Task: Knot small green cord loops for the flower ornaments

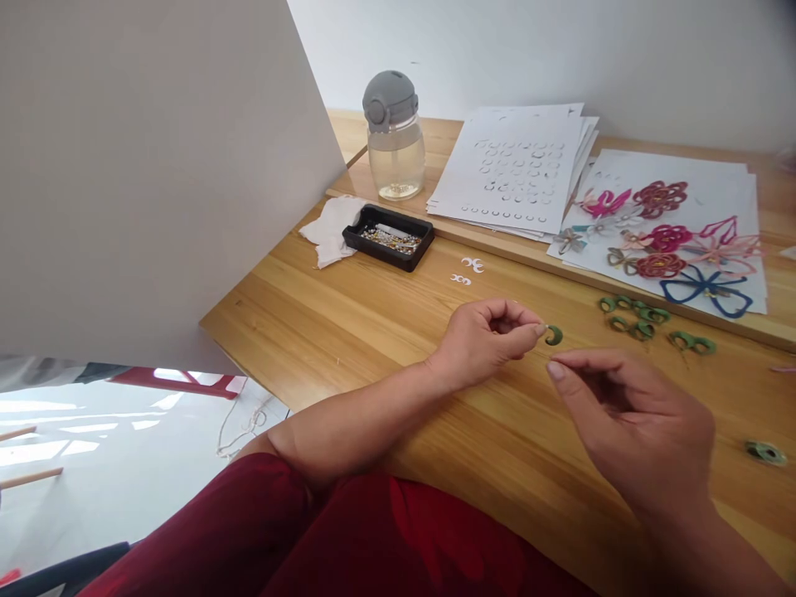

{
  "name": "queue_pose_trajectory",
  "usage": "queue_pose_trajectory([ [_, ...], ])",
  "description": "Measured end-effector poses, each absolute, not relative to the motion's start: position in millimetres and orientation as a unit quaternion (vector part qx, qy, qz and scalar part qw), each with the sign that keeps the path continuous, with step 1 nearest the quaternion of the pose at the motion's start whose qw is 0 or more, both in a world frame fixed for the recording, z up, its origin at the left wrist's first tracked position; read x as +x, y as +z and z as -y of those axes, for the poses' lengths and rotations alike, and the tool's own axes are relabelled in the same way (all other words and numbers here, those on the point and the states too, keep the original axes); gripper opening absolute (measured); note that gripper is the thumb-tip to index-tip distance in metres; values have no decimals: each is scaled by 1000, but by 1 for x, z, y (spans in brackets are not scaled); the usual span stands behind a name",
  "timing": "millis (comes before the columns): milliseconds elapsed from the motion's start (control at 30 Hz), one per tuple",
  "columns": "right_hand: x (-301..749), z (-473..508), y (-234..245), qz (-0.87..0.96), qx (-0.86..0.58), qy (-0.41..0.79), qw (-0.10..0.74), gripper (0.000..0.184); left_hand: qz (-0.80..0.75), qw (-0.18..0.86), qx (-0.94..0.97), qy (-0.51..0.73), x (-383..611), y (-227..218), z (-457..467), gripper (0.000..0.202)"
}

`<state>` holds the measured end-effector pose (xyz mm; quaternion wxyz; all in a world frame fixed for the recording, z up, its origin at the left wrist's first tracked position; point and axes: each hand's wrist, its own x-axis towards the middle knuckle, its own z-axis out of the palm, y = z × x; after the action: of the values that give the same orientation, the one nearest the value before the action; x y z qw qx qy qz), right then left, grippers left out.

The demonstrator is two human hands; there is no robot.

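Left hand (482,344) pinches firmly; right hand (647,435) brings thumb to fingertip — whether on anything, I can't tell. Bare table (348,332) runs left to its edge; at the left fingertips, the pinched green crescent (557,335) lies near-to-far — hollow facing left.

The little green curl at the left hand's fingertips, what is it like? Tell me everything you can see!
The little green curl is dark green and bent like a crescent, with its hollow facing left and its rounded back facing right. It may be wrapped in thread, but it's too small to be sure. The left hand pinches it near its upper end, seemingly up above the wooden table. The right hand is close by, with its fingertips apart from it.
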<state>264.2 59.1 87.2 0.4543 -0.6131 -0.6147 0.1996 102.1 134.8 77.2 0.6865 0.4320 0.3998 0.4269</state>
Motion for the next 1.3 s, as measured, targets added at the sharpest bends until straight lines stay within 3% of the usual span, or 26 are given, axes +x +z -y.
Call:
queue_pose_trajectory([
  [133,273,-61,97,635,-610,135,455,5,-397,684,471,391,99,81,-132,39],
  [300,282,-72,104,612,-588,188,495,2,-350,718,487,353,99,86,-125,41],
  [600,286,-86,104,454,-507,489,546,30,-270,769,451,363,100,108,-117,44],
  [733,273,-75,106,388,-481,573,539,34,-269,763,451,378,99,113,-110,44],
  [867,268,-65,110,401,-491,544,549,32,-272,762,450,377,95,121,-99,43],
  [1067,275,-54,125,490,-527,376,584,25,-283,759,463,360,86,134,-79,39],
  [1300,266,-43,142,481,-500,413,590,33,-248,754,480,373,81,145,-65,43],
])
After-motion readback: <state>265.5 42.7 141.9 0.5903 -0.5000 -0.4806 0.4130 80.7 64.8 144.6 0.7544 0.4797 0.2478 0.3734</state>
